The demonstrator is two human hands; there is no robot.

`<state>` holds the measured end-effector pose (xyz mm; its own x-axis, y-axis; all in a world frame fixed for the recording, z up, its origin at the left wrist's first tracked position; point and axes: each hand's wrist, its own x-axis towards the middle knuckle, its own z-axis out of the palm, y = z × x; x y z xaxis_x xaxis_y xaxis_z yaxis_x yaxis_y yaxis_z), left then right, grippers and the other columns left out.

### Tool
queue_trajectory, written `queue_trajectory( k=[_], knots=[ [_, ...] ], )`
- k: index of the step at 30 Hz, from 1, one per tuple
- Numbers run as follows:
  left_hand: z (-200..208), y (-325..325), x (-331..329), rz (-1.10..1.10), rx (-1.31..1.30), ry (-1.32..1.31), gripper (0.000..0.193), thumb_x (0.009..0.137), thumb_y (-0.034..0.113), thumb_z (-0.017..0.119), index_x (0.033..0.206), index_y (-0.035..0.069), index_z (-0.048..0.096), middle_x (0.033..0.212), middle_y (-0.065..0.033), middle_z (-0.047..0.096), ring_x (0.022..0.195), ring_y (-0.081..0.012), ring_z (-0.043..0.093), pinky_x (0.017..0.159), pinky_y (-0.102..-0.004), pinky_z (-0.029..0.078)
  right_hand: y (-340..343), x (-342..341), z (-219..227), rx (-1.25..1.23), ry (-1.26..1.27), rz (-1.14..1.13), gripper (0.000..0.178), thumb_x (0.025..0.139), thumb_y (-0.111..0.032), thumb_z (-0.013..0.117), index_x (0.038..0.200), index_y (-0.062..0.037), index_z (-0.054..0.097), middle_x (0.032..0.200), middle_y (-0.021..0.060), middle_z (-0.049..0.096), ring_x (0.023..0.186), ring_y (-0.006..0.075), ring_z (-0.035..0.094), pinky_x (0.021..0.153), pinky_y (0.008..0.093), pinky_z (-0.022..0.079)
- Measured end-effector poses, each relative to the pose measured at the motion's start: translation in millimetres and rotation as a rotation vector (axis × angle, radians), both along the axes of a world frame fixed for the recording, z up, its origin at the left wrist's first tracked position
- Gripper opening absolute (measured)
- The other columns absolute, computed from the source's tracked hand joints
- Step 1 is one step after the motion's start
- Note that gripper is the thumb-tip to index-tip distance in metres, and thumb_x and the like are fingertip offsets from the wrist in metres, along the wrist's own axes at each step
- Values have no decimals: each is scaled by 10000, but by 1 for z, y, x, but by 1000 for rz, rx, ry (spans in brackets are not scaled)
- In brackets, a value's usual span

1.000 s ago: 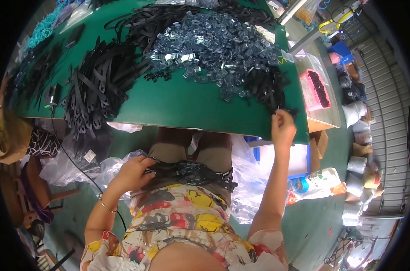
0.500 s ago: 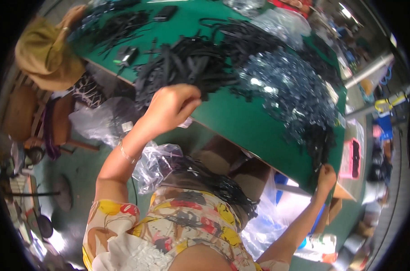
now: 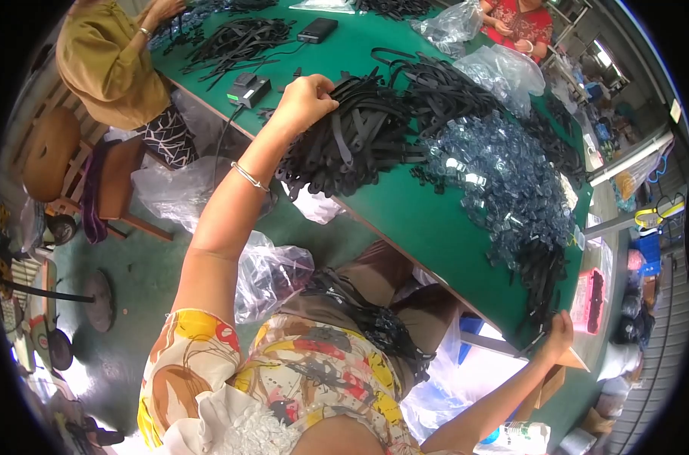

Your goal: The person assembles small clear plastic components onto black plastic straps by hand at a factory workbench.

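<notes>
My left hand [image 3: 305, 105] reaches over the left side of a heap of black straps [image 3: 352, 140] on the green table, its fingers curled into a pinch. Whatever lies between those fingertips is too small to make out. At the table's right corner, my right hand [image 3: 558, 339] has its fingers closed on the end of a dark strap [image 3: 533, 347]. Beside that hand lies a bunch of black straps [image 3: 543, 284], below a large pile of clear bluish plastic pieces [image 3: 504, 186]. More black straps [image 3: 386, 322] rest across my lap.
On the green table [image 3: 405, 220] sit a black box with a cable [image 3: 248, 89], another black device [image 3: 318, 30] and clear bags [image 3: 504, 72]. Co-workers in a mustard top [image 3: 109, 64] and a red top [image 3: 523, 23] work around it. A pink tray [image 3: 587, 301] stands at right.
My left hand has moved away from the heap's near edge toward its far left side. My right hand stays at the table's right corner. The whole view has shifted somewhat.
</notes>
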<state>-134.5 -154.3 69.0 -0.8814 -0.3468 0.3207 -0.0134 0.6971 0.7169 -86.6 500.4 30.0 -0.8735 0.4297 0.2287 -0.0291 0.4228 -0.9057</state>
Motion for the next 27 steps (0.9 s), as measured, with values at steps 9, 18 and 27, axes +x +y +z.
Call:
queue_trajectory(
  k=[9, 18, 27],
  knots=[
    [3, 0, 3, 245, -196, -114, 327, 698, 223, 650, 936, 0, 620, 847, -182, 634, 860, -305, 609, 768, -370, 471, -14, 1, -30, -3, -19, -12, 278, 803, -34, 591, 1067, 34, 536, 907, 52, 575, 798, 102, 530, 695, 204, 425],
    [-20, -27, -9, 167, 70, -45, 361, 662, 200, 675, 961, 4, 626, 842, -134, 649, 816, -234, 630, 748, -312, 477, -32, 10, -22, -337, 87, 35, 322, 797, -5, 527, 1113, 53, 502, 898, 72, 554, 748, 126, 506, 667, 222, 415],
    [7, 5, 9, 25, 290, 219, 285, 723, 120, 668, 967, -11, 600, 821, -64, 620, 757, -135, 588, 691, -245, 464, -101, 43, 35, -855, 153, 495, 286, 833, -36, 526, 1102, 21, 446, 768, 32, 426, 626, 90, 369, 533, 207, 323]
  ],
)
